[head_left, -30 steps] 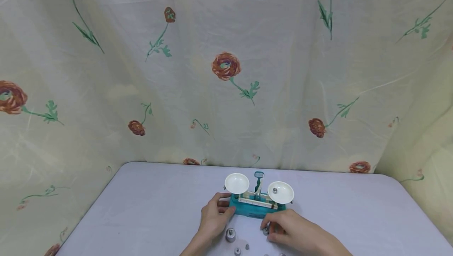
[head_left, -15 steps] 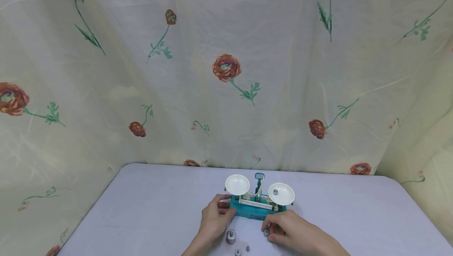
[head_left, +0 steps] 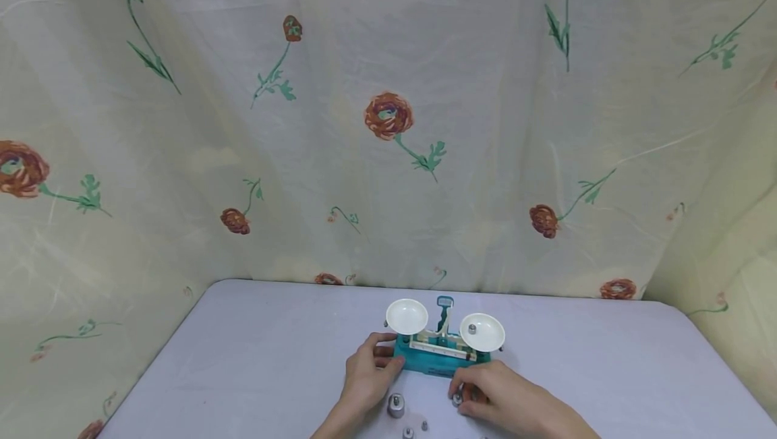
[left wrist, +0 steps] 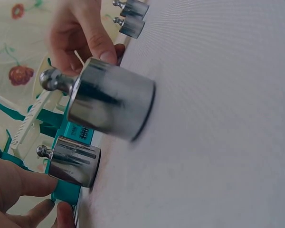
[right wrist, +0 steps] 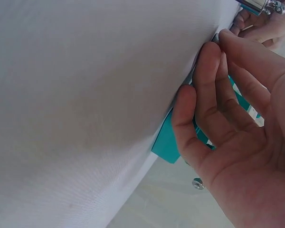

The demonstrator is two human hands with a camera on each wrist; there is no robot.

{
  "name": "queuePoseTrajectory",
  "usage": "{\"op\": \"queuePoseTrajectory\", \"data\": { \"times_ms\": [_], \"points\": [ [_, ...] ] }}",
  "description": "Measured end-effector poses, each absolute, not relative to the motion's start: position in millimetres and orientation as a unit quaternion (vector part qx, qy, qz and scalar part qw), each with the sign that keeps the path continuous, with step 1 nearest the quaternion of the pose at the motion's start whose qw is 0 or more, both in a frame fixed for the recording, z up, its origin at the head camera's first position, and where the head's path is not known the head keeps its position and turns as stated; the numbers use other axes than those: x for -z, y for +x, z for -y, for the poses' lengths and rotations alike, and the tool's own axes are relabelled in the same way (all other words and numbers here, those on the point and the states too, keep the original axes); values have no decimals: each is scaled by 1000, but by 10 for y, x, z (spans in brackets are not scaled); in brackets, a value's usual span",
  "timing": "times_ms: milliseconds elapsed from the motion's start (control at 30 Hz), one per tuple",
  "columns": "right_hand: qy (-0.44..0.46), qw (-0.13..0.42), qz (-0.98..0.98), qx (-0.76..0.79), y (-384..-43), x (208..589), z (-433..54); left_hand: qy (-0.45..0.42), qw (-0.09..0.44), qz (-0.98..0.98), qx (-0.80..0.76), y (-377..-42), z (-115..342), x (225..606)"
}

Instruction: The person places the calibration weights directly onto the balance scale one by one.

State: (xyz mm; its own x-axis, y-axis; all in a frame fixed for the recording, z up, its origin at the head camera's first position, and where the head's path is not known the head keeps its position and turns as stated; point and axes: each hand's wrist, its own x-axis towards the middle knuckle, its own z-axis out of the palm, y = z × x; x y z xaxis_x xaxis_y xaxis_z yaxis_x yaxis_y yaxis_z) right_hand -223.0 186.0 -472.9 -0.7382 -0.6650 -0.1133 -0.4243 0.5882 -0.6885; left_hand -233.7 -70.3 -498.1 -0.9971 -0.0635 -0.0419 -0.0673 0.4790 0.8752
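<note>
A teal balance scale [head_left: 427,361] with two white pans stands on the table. My left hand [head_left: 367,371] grips the left end of its base, thumb at the front and fingers round the side. Just in front of the base, my right hand [head_left: 504,392] pinches a small metal weight [head_left: 457,399] low at the tabletop. In the right wrist view the curled fingers [right wrist: 206,71] mostly hide that weight. A small knobbed weight [head_left: 472,329] sits in the right pan [head_left: 489,340]; the left pan [head_left: 407,316] holds nothing.
A larger knobbed weight [head_left: 396,406] stands upright near my left wrist. Smaller weights [head_left: 425,425] lie nearer the front of the white-covered table [head_left: 261,358]. In the left wrist view, a big weight [left wrist: 111,99] fills the foreground. A flowered curtain [head_left: 461,156] hangs behind.
The head view has shifted slightly. Both hands stay nearly in place, the left on the scale and the right at the small weight.
</note>
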Motion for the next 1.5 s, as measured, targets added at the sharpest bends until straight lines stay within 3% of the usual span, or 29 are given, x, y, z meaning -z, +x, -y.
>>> {"op": "queuePoseTrajectory", "data": {
  "times_ms": [1133,1500],
  "points": [
    [-296,212,-876,314,-2192,4610,-1861,-38,1,-858,-512,-2330,705,4983],
    [-364,124,-882,272,-2142,4501,-1912,-44,8,-858,-512,-2328,697,4957]
  ]
}}
